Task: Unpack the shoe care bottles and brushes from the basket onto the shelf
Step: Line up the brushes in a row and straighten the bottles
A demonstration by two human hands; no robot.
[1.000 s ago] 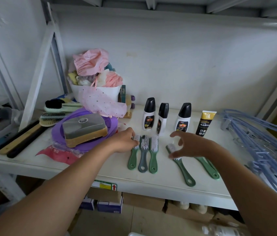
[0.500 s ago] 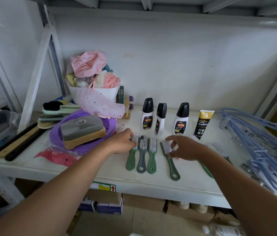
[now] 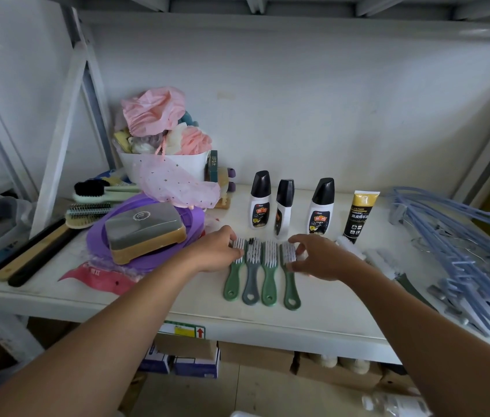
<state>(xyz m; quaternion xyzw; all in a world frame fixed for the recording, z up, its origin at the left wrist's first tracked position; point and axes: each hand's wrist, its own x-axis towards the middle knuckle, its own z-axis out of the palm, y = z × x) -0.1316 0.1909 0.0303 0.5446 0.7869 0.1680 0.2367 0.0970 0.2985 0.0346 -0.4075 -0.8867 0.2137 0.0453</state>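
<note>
Three white bottles with black caps (image 3: 259, 206) (image 3: 282, 216) (image 3: 320, 213) and a black-and-yellow tube (image 3: 359, 219) stand in a row on the white shelf (image 3: 328, 314). In front of them, four brushes lie side by side with handles toward me: green (image 3: 231, 284), grey (image 3: 251, 284), green (image 3: 268, 284), green (image 3: 291, 290). My left hand (image 3: 215, 251) pinches the bristle head of the leftmost brush. My right hand (image 3: 320, 258) grips the head of the fourth brush. Two more brushes (image 3: 348, 246) (image 3: 386, 263) lie right of that hand, partly hidden by my forearm.
A purple basin (image 3: 195, 218) holding a grey-and-tan box (image 3: 144, 230) sits at the left, with a white tub (image 3: 189, 167) of pink items behind. Other brushes (image 3: 90, 212) and dark sticks (image 3: 36, 257) lie far left. Blue hangers (image 3: 463, 251) pile at the right.
My right hand slid the fourth green brush leftward and straightened it alongside the row of three. My left hand stayed on the leftmost brush.
</note>
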